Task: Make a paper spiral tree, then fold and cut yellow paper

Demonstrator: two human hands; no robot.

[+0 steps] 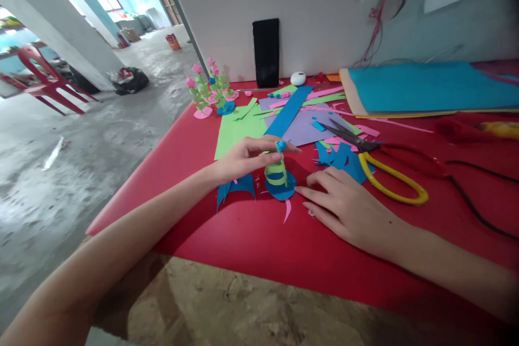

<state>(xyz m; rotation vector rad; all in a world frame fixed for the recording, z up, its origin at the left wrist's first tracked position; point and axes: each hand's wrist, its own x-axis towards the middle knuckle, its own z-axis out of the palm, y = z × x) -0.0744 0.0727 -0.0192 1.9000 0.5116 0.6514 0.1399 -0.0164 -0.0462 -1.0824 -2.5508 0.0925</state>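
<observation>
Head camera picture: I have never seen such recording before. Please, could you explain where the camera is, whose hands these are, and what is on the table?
There is no machine here. A person wears a camera on the head, looking forward and down, so both bare hands are the wearer's own.

The left hand has a small paper flower between thumb and fingers, just below its blue top. The right hand has its fingertips by the edge of the round blue base; whether they grip it is unclear.

On the red table lie scissors, a green sheet, a purple sheet and blue scraps. Behind, pink-topped paper flowers stand at the left.
</observation>
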